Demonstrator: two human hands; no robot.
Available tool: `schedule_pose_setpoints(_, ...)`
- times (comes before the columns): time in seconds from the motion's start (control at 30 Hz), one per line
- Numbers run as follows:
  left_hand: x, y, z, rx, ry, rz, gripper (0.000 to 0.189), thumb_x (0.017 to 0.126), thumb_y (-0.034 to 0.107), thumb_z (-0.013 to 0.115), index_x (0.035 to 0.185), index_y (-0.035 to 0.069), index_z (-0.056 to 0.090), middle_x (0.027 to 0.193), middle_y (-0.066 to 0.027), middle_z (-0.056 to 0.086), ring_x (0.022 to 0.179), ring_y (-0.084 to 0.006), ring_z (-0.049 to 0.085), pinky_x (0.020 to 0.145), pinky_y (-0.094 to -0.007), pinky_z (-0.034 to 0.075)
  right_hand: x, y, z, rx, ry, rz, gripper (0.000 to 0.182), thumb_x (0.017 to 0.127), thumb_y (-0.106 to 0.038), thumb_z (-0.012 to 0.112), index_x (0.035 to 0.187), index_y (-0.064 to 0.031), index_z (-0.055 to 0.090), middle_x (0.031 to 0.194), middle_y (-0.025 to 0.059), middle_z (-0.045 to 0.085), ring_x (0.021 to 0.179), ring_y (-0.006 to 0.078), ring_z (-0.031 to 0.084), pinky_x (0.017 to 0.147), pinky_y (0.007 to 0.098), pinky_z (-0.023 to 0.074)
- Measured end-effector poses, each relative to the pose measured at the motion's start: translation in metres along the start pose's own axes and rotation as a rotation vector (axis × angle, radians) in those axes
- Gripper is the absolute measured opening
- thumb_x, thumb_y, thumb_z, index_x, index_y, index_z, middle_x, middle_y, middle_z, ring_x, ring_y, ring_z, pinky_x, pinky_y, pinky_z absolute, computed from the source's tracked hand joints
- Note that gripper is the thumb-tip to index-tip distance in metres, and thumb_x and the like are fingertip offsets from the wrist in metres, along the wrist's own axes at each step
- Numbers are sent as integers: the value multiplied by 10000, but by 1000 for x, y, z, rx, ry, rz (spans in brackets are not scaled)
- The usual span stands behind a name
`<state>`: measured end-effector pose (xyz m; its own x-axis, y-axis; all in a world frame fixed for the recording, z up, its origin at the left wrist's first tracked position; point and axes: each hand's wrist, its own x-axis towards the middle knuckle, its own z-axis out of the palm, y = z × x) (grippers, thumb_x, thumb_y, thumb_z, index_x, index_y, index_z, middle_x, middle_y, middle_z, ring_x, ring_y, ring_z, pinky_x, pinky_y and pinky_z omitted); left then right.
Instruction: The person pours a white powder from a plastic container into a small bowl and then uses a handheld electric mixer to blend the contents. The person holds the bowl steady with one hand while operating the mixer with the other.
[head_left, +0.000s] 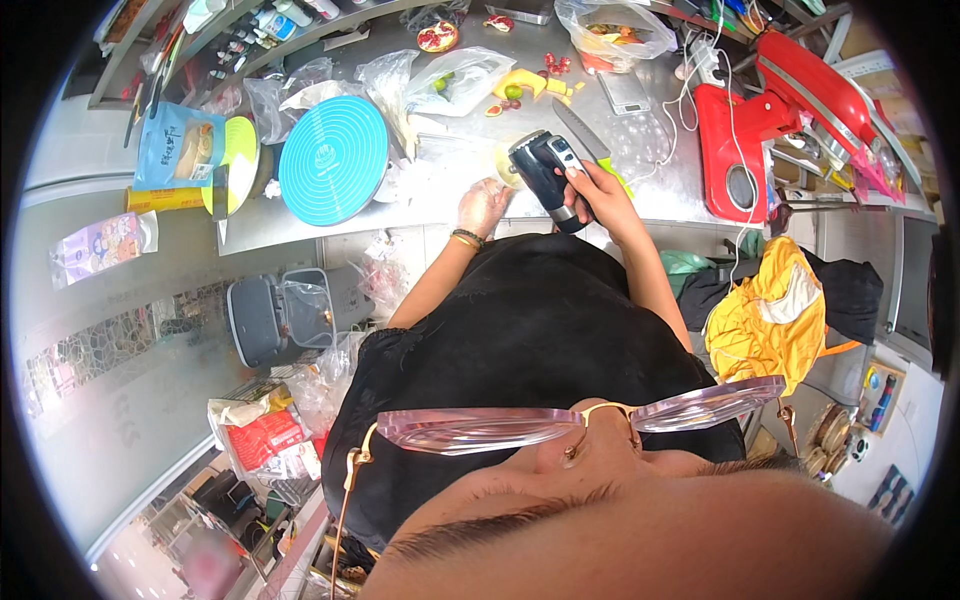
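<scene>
My right hand (600, 195) is closed around the handle of a black handheld electric appliance (536, 176) with silver trim, likely a hand mixer. It is tilted over the front of the steel worktable (480, 139). My left hand (484, 206), with bracelets at the wrist, is curled at the table's front edge. Its fingers lie beside a pale yellowish round thing (508, 159), partly hidden by the appliance and washed out by glare; whether they grip it cannot be told. A serrated knife (581, 129) with a green handle lies right of the appliance.
A blue turntable (334, 161) stands left, near a knife (220, 195) overhanging the edge. Behind are plastic bags (457, 79), cut yellow fruit (525, 81), a pomegranate half (437, 36) and a small scale (624, 94). White cables (679, 112) run toward a red stand mixer (739, 142).
</scene>
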<state>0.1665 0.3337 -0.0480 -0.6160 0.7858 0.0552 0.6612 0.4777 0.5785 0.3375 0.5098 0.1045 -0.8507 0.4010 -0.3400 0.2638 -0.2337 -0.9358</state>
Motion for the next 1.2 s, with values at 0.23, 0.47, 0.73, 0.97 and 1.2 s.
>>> schedule_pose_setpoints(0.23,-1,6,-5,-1,-21,-20,302,929,356,624,850,67,660,893,-176,672,831,-395,655,715,-491,533,-1,1,-1,3,-5,-7,375,1040,-361,524,1150,-17,626,763,5,622,505,54,501,466,206,370)
schedule_pose_setpoints(0.47,-1,6,-2,54,-27,-5,311,937,362,605,858,67,664,899,-176,673,852,-390,655,732,-486,534,-3,-2,-1,-10,-8,-18,365,1041,-348,523,1153,-15,625,762,8,616,508,55,497,474,206,377)
schedule_pose_setpoints(0.73,-2,4,1,-3,47,16,263,898,322,672,863,62,664,855,-203,676,779,-430,650,680,-508,527,-2,0,-1,7,-12,-8,353,1038,-325,532,1162,-8,623,758,15,612,509,60,493,482,207,388)
schedule_pose_setpoints(0.97,-4,2,2,-8,-29,-61,313,930,366,617,904,57,666,917,-193,680,871,-410,653,755,-498,529,-4,-4,2,27,-3,2,331,1036,-296,548,1158,-1,636,740,19,607,502,60,466,499,216,383)
schedule_pose_setpoints(1.2,-4,2,2,-1,-6,-51,322,929,372,624,876,55,652,915,-193,680,866,-411,651,745,-500,529,-3,0,-1,5,-16,-8,354,1039,-320,531,1165,-2,621,754,14,605,504,57,479,481,208,392)
